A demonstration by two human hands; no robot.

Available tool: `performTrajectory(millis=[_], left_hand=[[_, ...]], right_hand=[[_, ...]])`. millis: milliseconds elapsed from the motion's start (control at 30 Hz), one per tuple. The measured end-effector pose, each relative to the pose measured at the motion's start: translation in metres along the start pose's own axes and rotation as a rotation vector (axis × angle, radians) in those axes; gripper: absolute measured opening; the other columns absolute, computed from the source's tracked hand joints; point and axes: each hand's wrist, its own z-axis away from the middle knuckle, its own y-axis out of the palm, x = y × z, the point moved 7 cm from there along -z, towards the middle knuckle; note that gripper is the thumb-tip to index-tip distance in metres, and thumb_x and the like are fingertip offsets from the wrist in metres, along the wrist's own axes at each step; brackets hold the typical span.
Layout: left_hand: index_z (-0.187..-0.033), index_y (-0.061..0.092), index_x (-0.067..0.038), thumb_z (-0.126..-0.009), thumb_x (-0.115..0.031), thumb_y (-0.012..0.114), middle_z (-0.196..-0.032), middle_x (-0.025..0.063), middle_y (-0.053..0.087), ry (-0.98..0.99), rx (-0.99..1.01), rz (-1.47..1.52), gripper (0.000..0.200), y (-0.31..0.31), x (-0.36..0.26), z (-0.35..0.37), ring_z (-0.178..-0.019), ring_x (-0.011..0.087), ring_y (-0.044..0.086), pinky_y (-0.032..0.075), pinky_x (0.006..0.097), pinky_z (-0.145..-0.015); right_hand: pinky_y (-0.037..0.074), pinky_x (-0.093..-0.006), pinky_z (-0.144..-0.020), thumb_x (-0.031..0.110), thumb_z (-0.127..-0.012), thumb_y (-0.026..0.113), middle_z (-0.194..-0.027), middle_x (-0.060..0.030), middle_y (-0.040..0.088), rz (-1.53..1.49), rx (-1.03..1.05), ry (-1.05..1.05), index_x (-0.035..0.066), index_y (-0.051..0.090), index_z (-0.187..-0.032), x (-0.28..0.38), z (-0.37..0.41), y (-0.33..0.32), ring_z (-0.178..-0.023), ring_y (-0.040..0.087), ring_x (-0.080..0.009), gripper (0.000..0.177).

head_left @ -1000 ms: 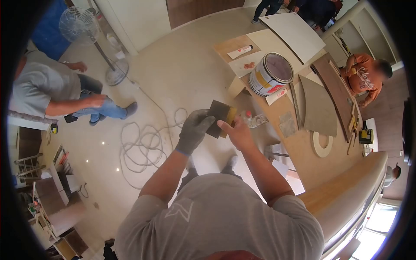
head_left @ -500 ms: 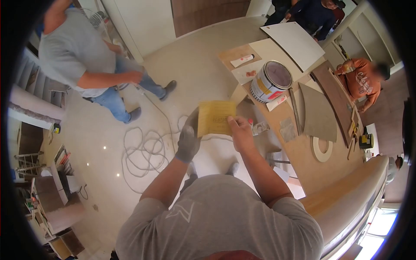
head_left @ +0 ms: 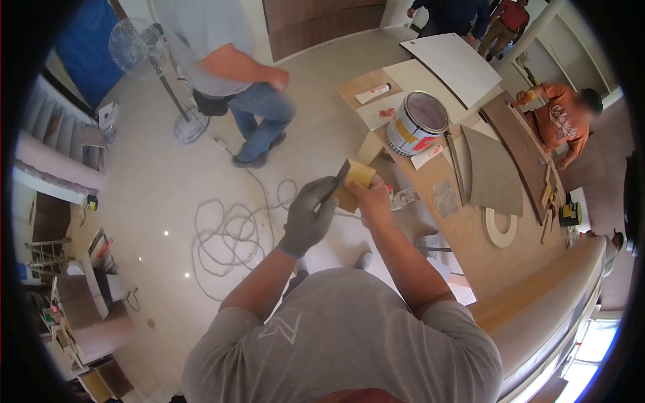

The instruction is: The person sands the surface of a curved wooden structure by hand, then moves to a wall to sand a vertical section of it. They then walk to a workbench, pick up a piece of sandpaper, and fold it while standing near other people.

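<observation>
My left hand [head_left: 310, 215], in a grey work glove, closes on the left part of a sheet of sandpaper [head_left: 361, 175]. The sheet is yellow on one face and dark along its upper left edge, and it is bent over on itself. My bare right hand [head_left: 374, 203] pinches its right side, thumb on the yellow face. Both hands are close together in front of my chest, above the floor and left of the workbench. The left fingertips are partly hidden behind the sheet.
A workbench [head_left: 437, 235] on my right bears a large paint can [head_left: 418, 124], tubes, a tape roll [head_left: 500, 227] and panels. A coiled cable [head_left: 225, 235] lies on the floor. One person [head_left: 235, 74] stands near a fan [head_left: 139, 50]; another in orange [head_left: 559, 115] is across the bench.
The sandpaper went from flat and facing me to bent over between my hands. My gloved hand turned inward over it. The person at the upper left moved right, uncovering the fan.
</observation>
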Motion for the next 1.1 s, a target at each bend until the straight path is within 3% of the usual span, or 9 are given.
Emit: performTrajectory(millis=[100,300,400,533,633,667,767,867,1100], left_hand=[[-0.12,0.065,0.0,-0.085,-0.007,0.067,-0.122,0.0206,0.063,0.142,0.019,0.004,0.036,0.006,-0.035,-0.004,-0.106,0.0374,0.062,0.05,0.0419,-0.091],[-0.125,0.061,-0.001,-0.08,-0.009,0.073,-0.132,0.0237,0.054,0.355,-0.102,-0.43,0.046,0.012,-0.025,0.006,-0.105,0.0423,0.06,0.05,0.0472,-0.087],[-0.132,0.057,-0.003,-0.079,-0.013,0.076,-0.137,0.0228,0.05,0.364,-0.001,-0.549,0.057,0.019,-0.033,0.005,-0.111,0.0398,0.058,0.049,0.0455,-0.089],[-0.143,0.047,-0.002,-0.081,-0.018,0.078,-0.145,0.0226,0.044,0.413,0.098,-0.409,0.071,0.008,-0.063,0.007,-0.125,0.0362,0.053,0.05,0.0464,-0.092],[-0.145,0.043,0.0,-0.087,-0.017,0.073,-0.148,0.023,0.042,0.175,0.009,0.193,0.067,-0.005,-0.033,-0.001,-0.126,0.0338,0.054,0.05,0.0431,-0.096],[-0.146,0.04,0.002,-0.091,-0.014,0.069,-0.148,0.0228,0.044,-0.228,0.08,0.323,0.064,-0.004,-0.02,-0.004,-0.123,0.0292,0.057,0.049,0.0376,-0.099],[-0.134,0.055,0.003,-0.093,-0.017,0.066,-0.116,0.0162,0.069,-0.252,0.167,0.185,0.046,-0.01,-0.025,-0.03,-0.104,0.0201,0.066,0.051,0.0308,-0.092],[-0.124,0.063,0.004,-0.093,-0.019,0.066,-0.106,0.014,0.071,-0.283,0.126,0.213,0.038,-0.013,-0.032,-0.039,-0.097,0.0189,0.066,0.051,0.0304,-0.089],[-0.121,0.065,0.004,-0.092,-0.013,0.068,-0.105,0.0104,0.071,-0.391,0.054,0.467,0.033,-0.001,-0.007,-0.033,-0.094,0.0152,0.065,0.052,0.0286,-0.086]], right_hand=[[0.057,-0.0299,-0.074,0.016,-0.09,0.072,-0.105,-0.0114,0.07,0.064,-0.032,-0.04,-0.003,0.061,-0.12,0.007,0.008,0.002,-0.088,0.069,-0.0192,0.037],[0.051,-0.0271,-0.068,0.03,-0.101,0.058,-0.107,-0.0071,0.069,-0.457,0.078,0.12,0.001,0.062,-0.12,0.02,0.03,0.013,-0.083,0.064,-0.0115,0.035],[0.052,-0.0308,-0.078,0.032,-0.097,0.065,-0.094,-0.0089,0.071,0.407,-0.042,-0.083,-0.002,0.068,-0.106,0.015,0.02,-0.008,-0.084,0.065,-0.015,0.035],[0.051,-0.029,-0.075,0.025,-0.09,0.074,-0.093,-0.0075,0.073,0.192,-0.005,-0.173,-0.004,0.07,-0.107,0.061,0.039,0.002,-0.083,0.064,-0.0121,0.034],[0.051,-0.0276,-0.073,0.024,-0.09,0.074,-0.09,-0.0055,0.073,0.259,0.102,-0.145,-0.004,0.072,-0.105,0.064,0.036,-0.004,-0.079,0.064,-0.0107,0.032],[0.051,-0.0271,-0.072,0.024,-0.09,0.074,-0.089,-0.005,0.073,0.331,0.137,-0.139,-0.003,0.072,-0.106,0.061,0.034,-0.005,-0.078,0.063,-0.0102,0.032],[0.051,-0.0264,-0.071,0.024,-0.089,0.075,-0.085,-0.0038,0.072,0.437,0.224,-0.142,-0.003,0.073,-0.104,0.062,0.038,0.002,-0.076,0.062,-0.009,0.031],[0.05,-0.0272,-0.068,0.025,-0.089,0.075,-0.08,-0.0034,0.07,0.352,0.234,-0.178,-0.002,0.073,-0.099,0.086,0.055,0.014,-0.072,0.06,-0.0083,0.029],[0.046,-0.0277,-0.061,0.027,-0.086,0.078,-0.07,-0.0028,0.064,0.39,0.173,-0.221,-0.001,0.071,-0.084,0.068,0.039,0.003,-0.066,0.055,-0.0085,0.029]])
